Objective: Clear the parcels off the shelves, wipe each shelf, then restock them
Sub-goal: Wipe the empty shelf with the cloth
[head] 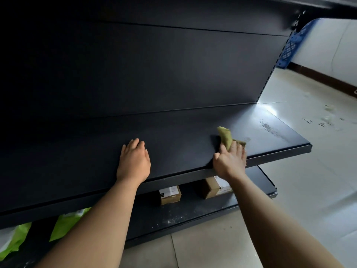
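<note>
Wiping cleared shelf (pixel 173 136), pressing cloth (pixel 225 135) under flat right hand (pixel 229 161), bracing with open, empty left hand (pixel 133 161); leaving lower parcels (pixel 170 195), restocking for later.

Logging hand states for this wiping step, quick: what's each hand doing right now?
Left hand: open, resting flat on the black metal shelf, holding nothing.
Right hand: open, pressing the olive-green cloth onto that shelf.

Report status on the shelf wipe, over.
Left hand flat on the shelf, right hand pressing the cloth near its front edge. Shelf bare of parcels; dusty smear at the right end. Two boxes on the lower shelf, nothing blocking.
</note>
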`<control>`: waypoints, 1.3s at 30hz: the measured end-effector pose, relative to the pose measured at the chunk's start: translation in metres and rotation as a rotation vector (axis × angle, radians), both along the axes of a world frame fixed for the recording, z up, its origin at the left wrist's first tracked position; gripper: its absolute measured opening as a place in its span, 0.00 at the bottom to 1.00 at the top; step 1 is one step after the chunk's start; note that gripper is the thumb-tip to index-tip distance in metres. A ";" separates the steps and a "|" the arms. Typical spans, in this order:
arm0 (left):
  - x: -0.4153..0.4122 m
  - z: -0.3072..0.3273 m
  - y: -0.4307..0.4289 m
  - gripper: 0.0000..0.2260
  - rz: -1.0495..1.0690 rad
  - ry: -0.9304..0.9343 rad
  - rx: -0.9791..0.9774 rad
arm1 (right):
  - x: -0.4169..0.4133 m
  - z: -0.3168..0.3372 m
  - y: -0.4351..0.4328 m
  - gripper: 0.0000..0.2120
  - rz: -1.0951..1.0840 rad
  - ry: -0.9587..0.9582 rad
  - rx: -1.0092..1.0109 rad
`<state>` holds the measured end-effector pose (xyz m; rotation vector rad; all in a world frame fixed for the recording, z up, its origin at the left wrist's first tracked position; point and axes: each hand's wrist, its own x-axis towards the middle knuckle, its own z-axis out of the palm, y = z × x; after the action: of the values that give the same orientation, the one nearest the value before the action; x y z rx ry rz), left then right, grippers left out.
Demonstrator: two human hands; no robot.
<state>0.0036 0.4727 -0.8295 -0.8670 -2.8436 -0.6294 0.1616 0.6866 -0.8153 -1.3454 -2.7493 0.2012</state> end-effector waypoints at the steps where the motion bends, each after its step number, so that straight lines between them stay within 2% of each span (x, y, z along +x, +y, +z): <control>1: -0.001 0.001 -0.001 0.18 -0.004 -0.005 0.022 | -0.003 -0.001 -0.012 0.26 0.036 0.006 0.008; 5: -0.005 0.002 -0.003 0.18 -0.012 -0.075 0.119 | -0.019 -0.009 -0.081 0.28 0.233 0.095 0.054; 8: -0.007 0.006 -0.007 0.18 -0.028 -0.164 0.238 | -0.032 -0.008 -0.126 0.31 0.308 0.160 -0.011; 12: -0.017 0.013 -0.021 0.19 -0.078 -0.261 0.301 | -0.043 -0.007 -0.162 0.35 0.430 0.107 -0.076; 15: -0.019 0.012 -0.032 0.19 -0.085 -0.264 0.297 | -0.044 -0.009 -0.173 0.37 0.462 0.092 -0.077; 19: -0.015 0.010 -0.038 0.19 -0.073 -0.282 0.321 | -0.032 -0.013 -0.152 0.34 0.463 0.061 0.014; 28: -0.012 0.012 -0.035 0.19 -0.108 -0.272 0.223 | 0.017 -0.008 -0.037 0.30 0.247 -0.047 0.049; 30: -0.014 0.011 -0.034 0.19 -0.118 -0.258 0.189 | 0.024 -0.002 -0.020 0.27 0.241 0.101 0.031; 31: -0.015 0.011 -0.033 0.19 -0.119 -0.254 0.167 | 0.024 0.003 -0.014 0.23 0.225 0.250 -0.032; 34: -0.013 0.013 -0.026 0.19 -0.073 -0.264 0.076 | 0.013 0.027 -0.005 0.15 0.053 0.747 -0.494; 36: -0.008 0.018 -0.017 0.18 -0.026 -0.264 0.032 | 0.006 0.040 0.000 0.15 -0.015 0.966 -0.830; 37: -0.005 0.021 -0.010 0.18 -0.017 -0.253 0.013 | 0.006 0.043 0.004 0.15 -0.049 0.984 -0.900; 38: 0.000 0.024 -0.002 0.18 -0.021 -0.233 -0.004 | 0.007 0.044 0.012 0.18 -0.109 0.914 -0.850; 39: 0.005 0.027 0.008 0.18 -0.036 -0.211 -0.017 | 0.012 0.042 0.022 0.23 -0.170 0.752 -0.671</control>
<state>0.0089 0.4809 -0.8024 -0.9061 -3.0292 -0.7436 0.1736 0.7087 -0.7733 -1.2274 -1.9674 1.3818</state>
